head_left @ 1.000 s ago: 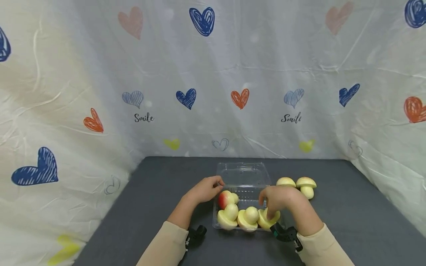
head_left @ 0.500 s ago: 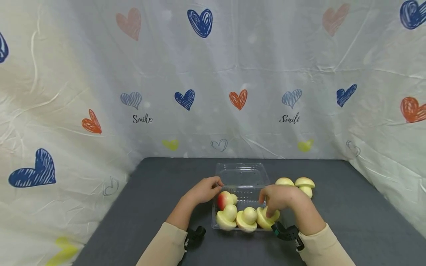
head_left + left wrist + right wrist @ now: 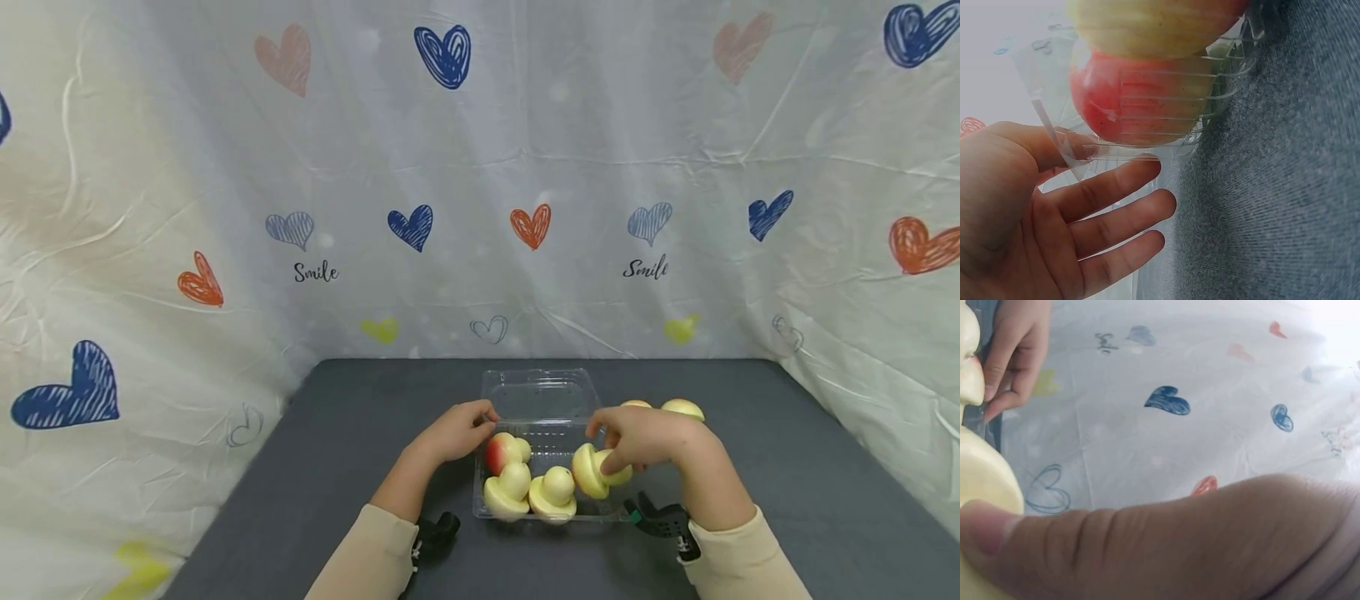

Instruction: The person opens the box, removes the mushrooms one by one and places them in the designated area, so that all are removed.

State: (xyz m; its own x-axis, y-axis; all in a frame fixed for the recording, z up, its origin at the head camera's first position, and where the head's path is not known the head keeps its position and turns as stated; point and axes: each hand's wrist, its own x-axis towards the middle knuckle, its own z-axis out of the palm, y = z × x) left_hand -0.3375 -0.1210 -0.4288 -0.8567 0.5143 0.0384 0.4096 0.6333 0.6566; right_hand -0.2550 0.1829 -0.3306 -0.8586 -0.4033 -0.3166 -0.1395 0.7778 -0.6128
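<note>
Thumb and forefinger of my left hand (image 3: 456, 432) pinch the left rim of a clear plastic clamshell box (image 3: 551, 443), as the left wrist view shows up close. My right hand (image 3: 651, 435) holds a pale yellow toy mushroom (image 3: 589, 472) at the box's right side, its cap tilted to the left and the thumb on it. Inside the box lie a red-capped toy mushroom (image 3: 499, 452) at the left and two pale ones, a left one (image 3: 507, 495) and a middle one (image 3: 553, 497), along the front with stems up.
The box's clear lid (image 3: 537, 395) is folded back behind it. Behind my right hand, two more toy mushrooms, one (image 3: 682, 407) and another (image 3: 637, 403), are partly hidden on the dark grey table (image 3: 360, 433). A white curtain with printed hearts (image 3: 411, 227) surrounds the table.
My right hand has shifted slightly right and tipped its toy mushroom from stem-up onto its side, cap leftward. The left hand stays on the box rim. The head view has turned slightly.
</note>
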